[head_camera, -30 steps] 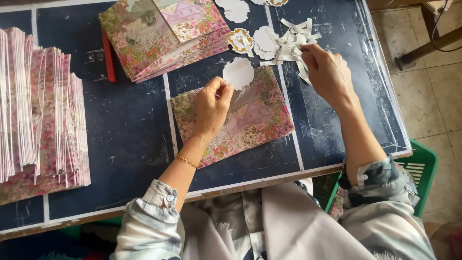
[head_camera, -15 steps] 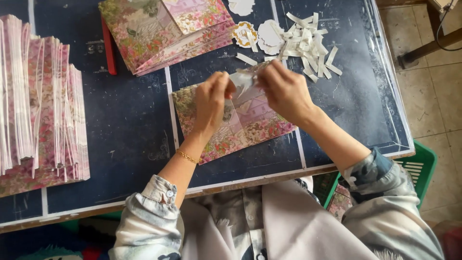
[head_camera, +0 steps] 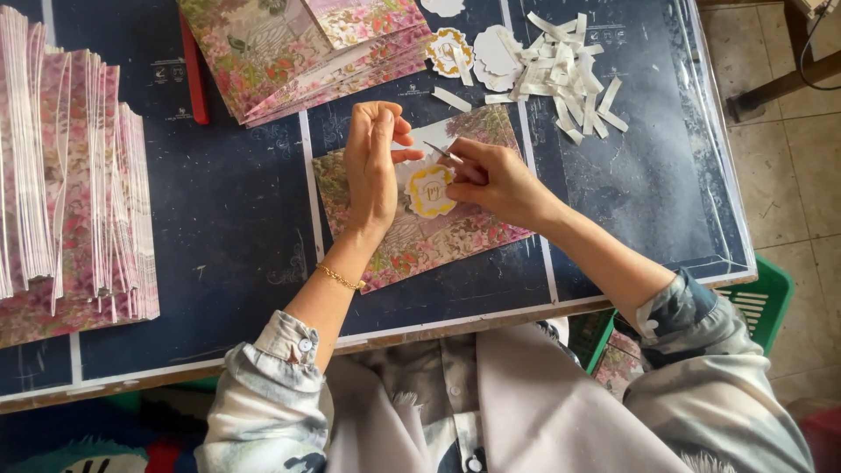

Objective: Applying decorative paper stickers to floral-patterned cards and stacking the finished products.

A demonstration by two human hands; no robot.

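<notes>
While the left hand [head_camera: 372, 166] pinches the upper edge of a white scalloped label [head_camera: 429, 188] with a yellow frame, the right hand [head_camera: 495, 180] grips the label's right side and a thin strip [head_camera: 441, 151] at its fingertips. Both hands are closed on the label, which sits just above a floral card [head_camera: 420, 236] lying flat on the dark table [head_camera: 236, 219]. Near the far edge lie white paper scraps [head_camera: 565, 74]; a stack of floral cards [head_camera: 289, 44] lies beside them — well apart from the upright bundle [head_camera: 74, 184] on the left.
</notes>
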